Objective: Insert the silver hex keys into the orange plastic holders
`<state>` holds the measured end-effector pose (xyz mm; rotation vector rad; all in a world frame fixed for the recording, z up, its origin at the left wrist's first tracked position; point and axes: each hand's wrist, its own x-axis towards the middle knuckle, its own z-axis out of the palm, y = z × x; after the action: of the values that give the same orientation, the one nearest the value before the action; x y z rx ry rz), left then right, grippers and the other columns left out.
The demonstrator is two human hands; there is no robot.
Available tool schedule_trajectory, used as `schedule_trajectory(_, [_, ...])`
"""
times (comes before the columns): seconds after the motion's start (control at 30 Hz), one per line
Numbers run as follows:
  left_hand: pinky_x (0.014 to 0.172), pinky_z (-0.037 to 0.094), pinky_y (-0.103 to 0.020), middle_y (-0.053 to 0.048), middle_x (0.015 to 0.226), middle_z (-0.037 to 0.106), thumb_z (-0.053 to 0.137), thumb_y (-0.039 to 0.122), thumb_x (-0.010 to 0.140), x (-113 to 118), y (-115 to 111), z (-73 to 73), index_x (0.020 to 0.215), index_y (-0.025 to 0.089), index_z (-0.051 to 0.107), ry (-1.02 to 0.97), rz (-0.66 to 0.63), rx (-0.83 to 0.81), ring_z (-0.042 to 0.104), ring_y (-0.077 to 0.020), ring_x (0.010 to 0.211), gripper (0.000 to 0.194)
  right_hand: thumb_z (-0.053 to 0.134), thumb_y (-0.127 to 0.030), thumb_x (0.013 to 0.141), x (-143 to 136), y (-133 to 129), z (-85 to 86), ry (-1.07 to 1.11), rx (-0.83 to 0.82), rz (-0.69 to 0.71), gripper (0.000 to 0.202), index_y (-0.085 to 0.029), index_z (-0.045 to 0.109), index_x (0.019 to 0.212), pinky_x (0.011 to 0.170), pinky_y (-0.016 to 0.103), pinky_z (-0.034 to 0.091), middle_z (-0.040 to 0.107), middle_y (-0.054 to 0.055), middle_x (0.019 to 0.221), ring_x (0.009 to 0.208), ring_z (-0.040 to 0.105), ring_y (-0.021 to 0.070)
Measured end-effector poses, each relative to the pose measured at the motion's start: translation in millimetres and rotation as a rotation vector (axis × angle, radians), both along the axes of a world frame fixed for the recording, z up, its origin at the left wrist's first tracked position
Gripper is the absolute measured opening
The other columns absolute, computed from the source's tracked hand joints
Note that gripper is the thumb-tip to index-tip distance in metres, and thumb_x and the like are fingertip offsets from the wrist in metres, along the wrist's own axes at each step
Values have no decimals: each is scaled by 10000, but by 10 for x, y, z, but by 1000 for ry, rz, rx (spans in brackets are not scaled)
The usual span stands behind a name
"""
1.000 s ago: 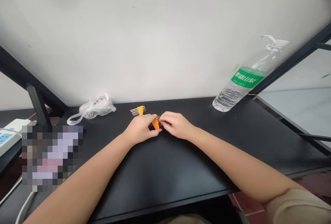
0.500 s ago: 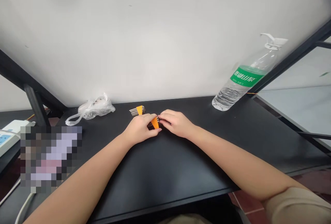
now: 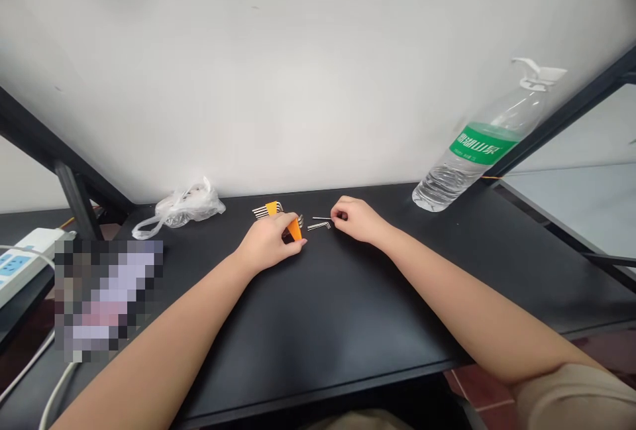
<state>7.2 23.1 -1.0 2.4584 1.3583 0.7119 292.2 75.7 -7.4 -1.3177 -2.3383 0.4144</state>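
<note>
My left hand (image 3: 268, 242) grips an orange holder (image 3: 295, 229) with the bent ends of hex keys showing at its right side. Behind that hand, another orange holder (image 3: 271, 208) with several hex keys lies on the black table (image 3: 318, 324). A thin hex key (image 3: 322, 218) is pinched in the fingers of my right hand (image 3: 354, 219), its straight part pointing left. Just below it, a loose L-shaped hex key or two (image 3: 318, 226) rests on the table between my hands.
A large water bottle (image 3: 464, 158) stands at the back right by the wall. At the back left lies a clear plastic bag (image 3: 186, 206). A blurred-out object (image 3: 112, 297) and a white power strip (image 3: 22, 261) are at the left.
My right hand has moved right, away from the orange holder, with a hex key in its fingers. The key material on the table between my hands has come into view. My left hand keeps its grip.
</note>
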Motion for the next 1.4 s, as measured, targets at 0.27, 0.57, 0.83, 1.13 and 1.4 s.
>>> schedule_trajectory(0.27, [734, 517, -313, -31, 968, 735, 708, 459, 872, 9, 15, 3, 1169, 244, 652, 27, -5, 25, 677, -208, 829, 372, 738, -95, 688, 116, -88, 188, -191, -138, -69, 197, -211, 584, 650, 433, 278, 294, 623, 12, 672, 453, 472, 116])
schedule_trajectory(0.57, [713, 508, -301, -21, 926, 725, 720, 445, 865, 7, -3, 4, 1159, 238, 646, 25, -14, 39, 666, -196, 793, 367, 588, -141, 892, -165, -267, 220, 70, 13, 262, 86, -208, 641, 884, 667, 268, 448, 643, 20, 875, 737, 570, 142])
schedule_trajectory(0.83, [671, 483, -295, -20, 925, 728, 721, 430, 862, 24, -12, 23, 1125, 237, 649, 30, -22, 36, 665, -199, 795, 334, 552, -153, 967, -237, -326, 159, 149, 114, 344, 138, -215, 670, 931, 696, 307, 478, 654, 52, 927, 777, 586, 172])
schedule_trajectory(1.13, [670, 485, -297, -17, 916, 718, 727, 436, 855, 11, -14, 15, 1126, 244, 651, 39, -3, 49, 663, -196, 778, 341, 526, -180, 1003, -236, -380, 215, 138, 140, 345, 173, -228, 689, 970, 734, 335, 517, 668, 65, 966, 814, 618, 190])
schedule_trajectory(1.4, [628, 432, -300, -10, 842, 665, 720, 452, 862, 7, -14, 32, 1044, 236, 636, 104, -90, 83, 612, -191, 735, 294, 498, -169, 1021, -221, -422, 221, 80, 168, 345, 232, -240, 716, 1055, 752, 333, 530, 655, 67, 1029, 841, 629, 184])
